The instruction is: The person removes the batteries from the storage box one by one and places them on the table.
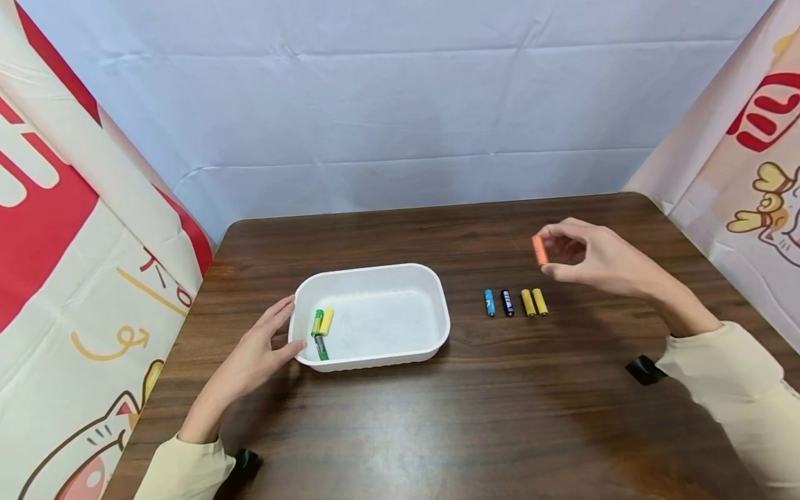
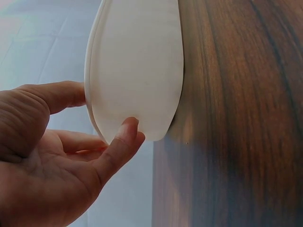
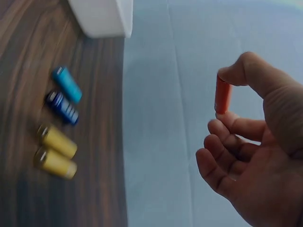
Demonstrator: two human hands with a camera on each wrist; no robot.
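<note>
An orange battery [image 1: 539, 251] is pinched upright between the thumb and a fingertip of my right hand [image 1: 594, 257], raised above the table's right side. In the right wrist view, the other fingers curl loosely below the orange battery [image 3: 222, 96]. At the left end of a white plastic tray [image 1: 375, 361], my left hand [image 1: 253, 354] holds the rim, thumb over the edge. The left wrist view shows a finger against the tray's outer wall [image 2: 137, 61]. Inside lie a yellow battery [image 1: 326, 321], a green and yellow one [image 1: 317, 322] and a dark green one [image 1: 321, 348].
Right of the tray, a light blue battery [image 1: 489, 303], a dark blue one [image 1: 507, 303] and two gold ones [image 1: 528, 303] stand in a row on the brown wooden table [image 1: 400, 430]. A pale cloth [image 1: 400, 104] hangs behind, with printed cloths at both sides.
</note>
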